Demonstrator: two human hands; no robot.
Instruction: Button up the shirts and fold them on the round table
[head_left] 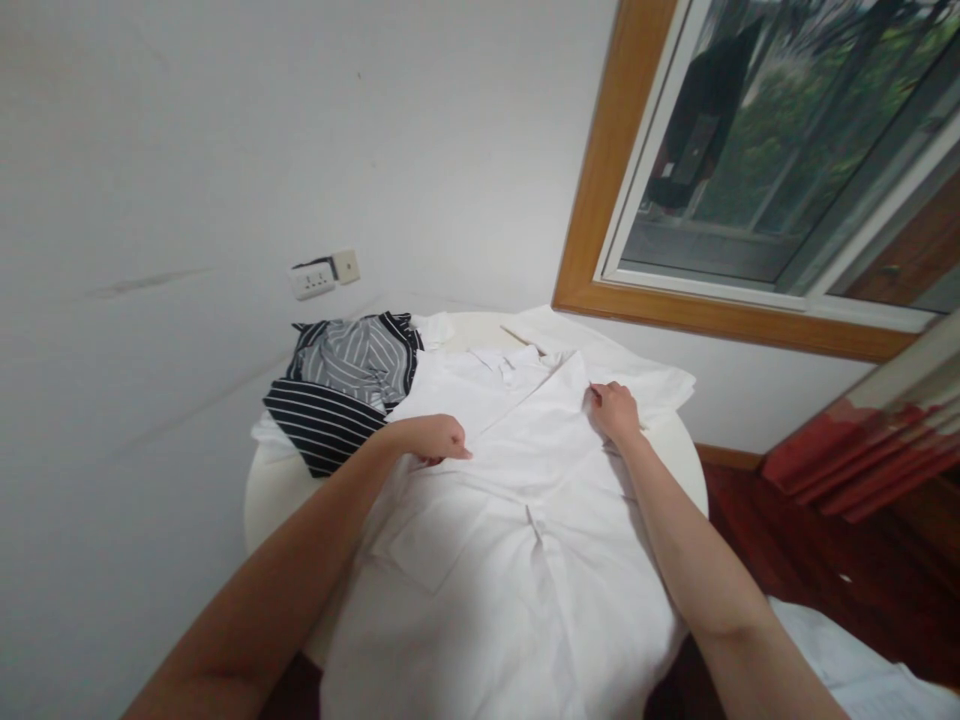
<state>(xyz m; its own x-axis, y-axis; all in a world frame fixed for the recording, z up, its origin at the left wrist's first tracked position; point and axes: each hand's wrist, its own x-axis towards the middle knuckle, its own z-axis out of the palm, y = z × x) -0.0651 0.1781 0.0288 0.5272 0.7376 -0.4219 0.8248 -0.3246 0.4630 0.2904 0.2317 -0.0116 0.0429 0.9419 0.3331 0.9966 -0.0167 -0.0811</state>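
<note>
Fingers [459,451] of the left hand [433,437] are clenching a fold of the white cotton button-up shirt [517,560] lying spread beneath them on the round white table [274,490]; the right hand [616,412] is pinching its shoulder edge. Flattening seems to be in hand, and any further pull is calling for even tension from both grips

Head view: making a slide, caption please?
Left hand and right hand rest on a white shirt over a round table, striped clothes beside.

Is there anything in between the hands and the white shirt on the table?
No, nothing visible is in the way. The left hand and the right hand both lie right on the white shirt. The striped clothes sit off to the left, beside the shirt.
</note>
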